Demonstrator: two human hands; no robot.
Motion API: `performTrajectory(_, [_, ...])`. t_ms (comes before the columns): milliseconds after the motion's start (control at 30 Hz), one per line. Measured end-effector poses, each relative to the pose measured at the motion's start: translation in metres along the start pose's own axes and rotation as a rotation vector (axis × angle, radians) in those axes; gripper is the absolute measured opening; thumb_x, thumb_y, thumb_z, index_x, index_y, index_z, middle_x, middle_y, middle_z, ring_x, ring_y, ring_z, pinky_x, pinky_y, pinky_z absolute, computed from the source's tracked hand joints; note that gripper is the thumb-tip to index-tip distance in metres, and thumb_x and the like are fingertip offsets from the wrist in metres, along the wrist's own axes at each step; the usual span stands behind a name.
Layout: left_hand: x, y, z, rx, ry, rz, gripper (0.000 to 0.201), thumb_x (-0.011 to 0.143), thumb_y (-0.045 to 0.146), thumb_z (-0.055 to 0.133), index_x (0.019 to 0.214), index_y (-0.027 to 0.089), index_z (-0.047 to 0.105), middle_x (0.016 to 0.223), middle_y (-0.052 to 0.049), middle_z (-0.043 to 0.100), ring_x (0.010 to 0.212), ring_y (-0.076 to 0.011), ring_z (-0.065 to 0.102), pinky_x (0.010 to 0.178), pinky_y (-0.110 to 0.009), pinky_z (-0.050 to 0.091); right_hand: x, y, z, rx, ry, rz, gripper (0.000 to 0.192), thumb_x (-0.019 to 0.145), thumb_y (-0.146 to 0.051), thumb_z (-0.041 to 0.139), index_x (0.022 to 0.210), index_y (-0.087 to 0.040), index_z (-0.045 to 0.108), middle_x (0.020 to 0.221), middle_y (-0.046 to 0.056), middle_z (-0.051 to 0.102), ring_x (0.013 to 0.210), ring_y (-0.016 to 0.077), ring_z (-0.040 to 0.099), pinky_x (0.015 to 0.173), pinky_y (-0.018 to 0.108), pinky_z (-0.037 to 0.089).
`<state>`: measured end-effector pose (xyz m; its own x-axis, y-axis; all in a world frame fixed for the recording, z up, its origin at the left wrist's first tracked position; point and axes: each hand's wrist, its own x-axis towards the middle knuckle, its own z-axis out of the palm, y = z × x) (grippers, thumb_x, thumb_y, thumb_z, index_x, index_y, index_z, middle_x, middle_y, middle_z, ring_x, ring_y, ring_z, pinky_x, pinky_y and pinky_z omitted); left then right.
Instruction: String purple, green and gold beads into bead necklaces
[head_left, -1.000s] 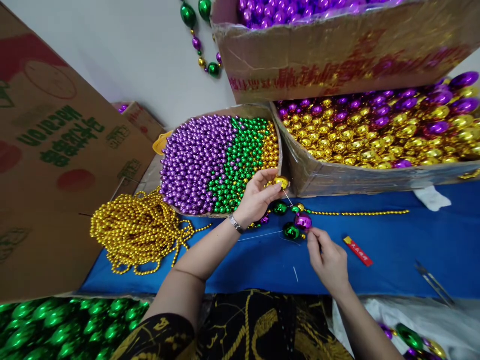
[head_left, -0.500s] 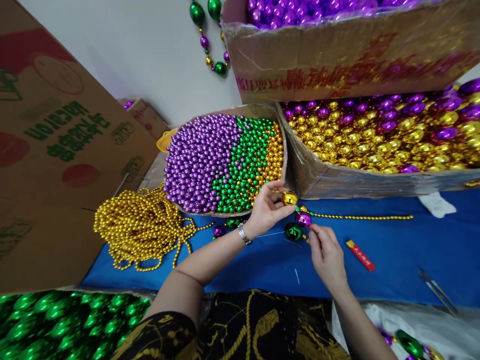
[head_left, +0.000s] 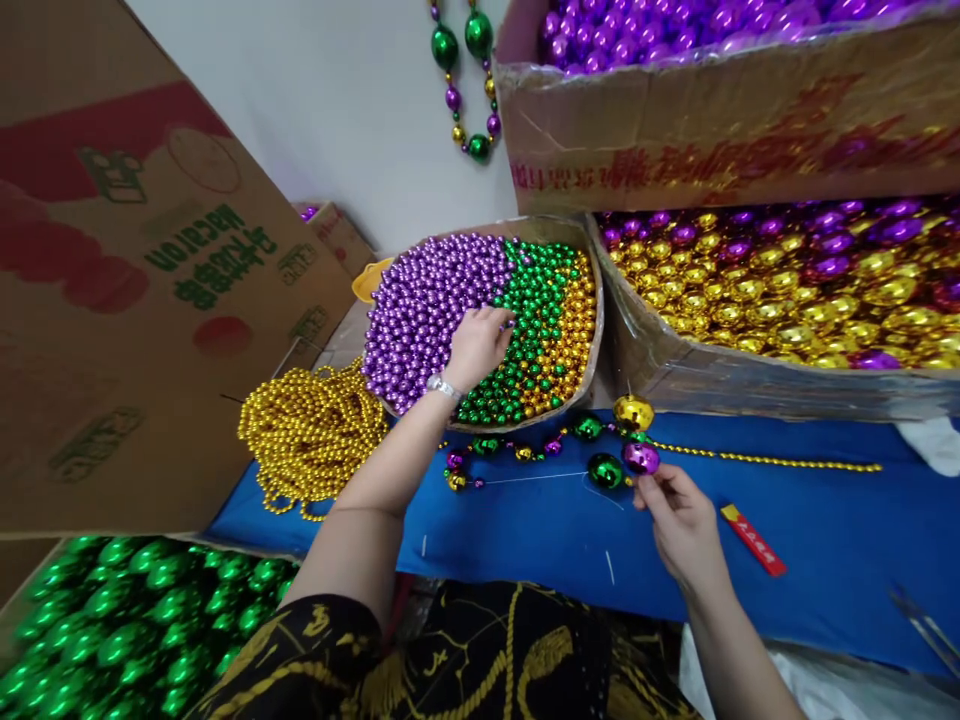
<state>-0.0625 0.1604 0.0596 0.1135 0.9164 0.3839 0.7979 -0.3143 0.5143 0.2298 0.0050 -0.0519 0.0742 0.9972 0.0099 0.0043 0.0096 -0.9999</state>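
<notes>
My left hand [head_left: 481, 348], with a watch at its wrist, is over the open box [head_left: 598, 345] of small purple, green and gold beads. Its fingers are curled together among the beads, and I cannot make out what is in them. My right hand [head_left: 679, 515] pinches the beaded string by its large purple bead [head_left: 640, 458]. A large gold bead [head_left: 634, 411] and a green bead [head_left: 604, 470] sit beside that one. More of the strand lies to the left on the blue cloth [head_left: 525, 525], with thin bare thread [head_left: 532, 478] showing.
Gold bead strings [head_left: 315, 440] are heaped at left beside a tall carton [head_left: 150, 300]. Gold and purple beads [head_left: 750, 280] fill a box at right, below another of purple beads [head_left: 645, 30]. A red packet [head_left: 754, 541] and tweezers [head_left: 926, 625] lie at right; large green beads [head_left: 135, 630] at lower left.
My left hand has left the large gold bead and moved up and left into the box of small beads. My right hand still pinches the string. The view has shifted slightly.
</notes>
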Motion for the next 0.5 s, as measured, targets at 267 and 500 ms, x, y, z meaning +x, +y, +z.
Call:
performTrajectory(267, [0.010, -0.019, 0.001, 0.001, -0.052, -0.117, 0.013, 0.084, 0.018, 0.059, 0.095, 0.017, 0.067, 0.091, -0.010, 0.066, 0.090, -0.0226, 0.057, 0.079, -0.034, 0.045, -0.002, -0.009, 0.007, -0.150, -0.030, -0.072, 0.028, 0.087, -0.045, 0.064, 0.088, -0.017, 0.063, 0.064, 0.001, 0.061, 0.056, 0.0127, 0.060, 0.052, 0.022, 0.050])
performTrajectory(500, [-0.030, 0.042, 0.009, -1.270, -0.315, -0.390, 0.027, 0.082, 0.034, 0.072, 0.104, 0.020, 0.069, 0.093, -0.005, 0.069, 0.078, -0.0116, 0.064, 0.062, -0.021, 0.049, -0.010, -0.009, 0.009, -0.315, -0.050, -0.139, 0.022, 0.093, -0.041, 0.057, 0.094, -0.020, 0.062, 0.078, 0.002, 0.062, 0.065, 0.0125, 0.061, 0.060, 0.023, 0.052])
